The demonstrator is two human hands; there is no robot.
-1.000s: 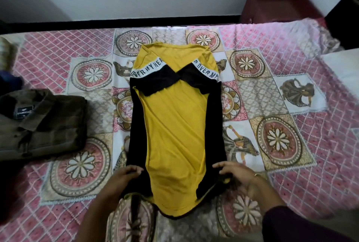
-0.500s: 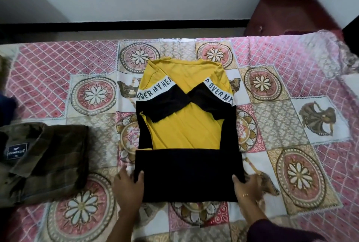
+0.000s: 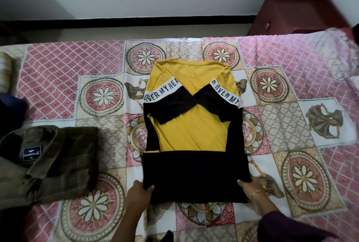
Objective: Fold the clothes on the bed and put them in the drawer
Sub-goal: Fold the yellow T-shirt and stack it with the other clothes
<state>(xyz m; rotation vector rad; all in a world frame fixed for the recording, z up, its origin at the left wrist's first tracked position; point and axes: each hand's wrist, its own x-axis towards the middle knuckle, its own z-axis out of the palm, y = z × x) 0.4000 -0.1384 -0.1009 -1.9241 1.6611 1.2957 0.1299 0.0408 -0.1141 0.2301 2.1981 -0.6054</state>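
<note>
A yellow and black T-shirt [image 3: 193,131] lies face down in the middle of the bed, its sleeves folded in and crossed. Its bottom part is folded up into a black band [image 3: 195,173] across the near end. My left hand [image 3: 138,193] grips the band's near left corner, thumb on top. At the near right corner my right hand [image 3: 251,187] grips the band the same way. A folded olive checked shirt [image 3: 50,162] with a dark label lies at the left.
The patterned pink bedspread [image 3: 281,125] covers the bed. A dark red cabinet [image 3: 295,12] with a knob stands beyond the far right corner. Dark clothing [image 3: 9,109] and a striped bundle [image 3: 4,74] lie at the left edge. A white wall runs behind.
My hands lifted the shirt's bottom hem and folded it up over the yellow back, forming the black band. They now hold the band's near corners.
</note>
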